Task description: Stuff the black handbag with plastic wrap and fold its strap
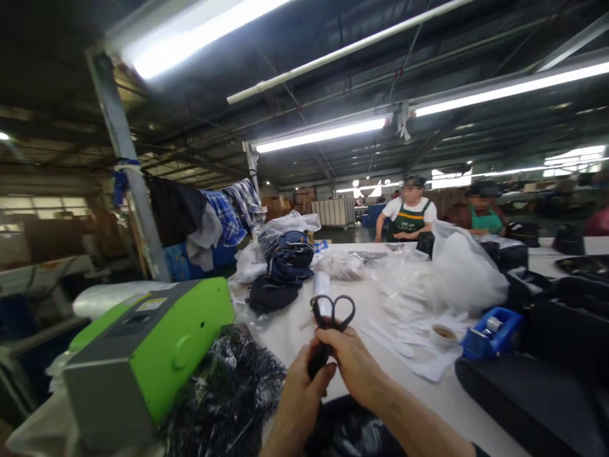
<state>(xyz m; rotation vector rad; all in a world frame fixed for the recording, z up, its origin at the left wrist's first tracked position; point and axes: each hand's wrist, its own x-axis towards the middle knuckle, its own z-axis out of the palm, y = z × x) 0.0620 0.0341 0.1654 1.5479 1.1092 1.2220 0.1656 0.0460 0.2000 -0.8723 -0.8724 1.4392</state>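
Both hands meet low at the near edge, over a dark bag (pixel 352 431) in glossy plastic. Left hand (pixel 299 393) wraps the blade end of black scissors (pixel 328 330), thumb up against it. Right hand (pixel 354 362) closes over the same end from the right, fingers curled round it. Their handle loops stand up and away, empty, so no finger is set to cut. As a judgement, cutting is not under way: nothing lies between the blades, which are hidden in the grip. At near left sits a green machine (pixel 152 343), with a bundle (pixel 228 393) in crinkled plastic beside it. A white table (pixel 371 304) runs far, strewn with clear bags. A blue tape dispenser (pixel 492 330) sits at right. Two people in aprons work at the far end.
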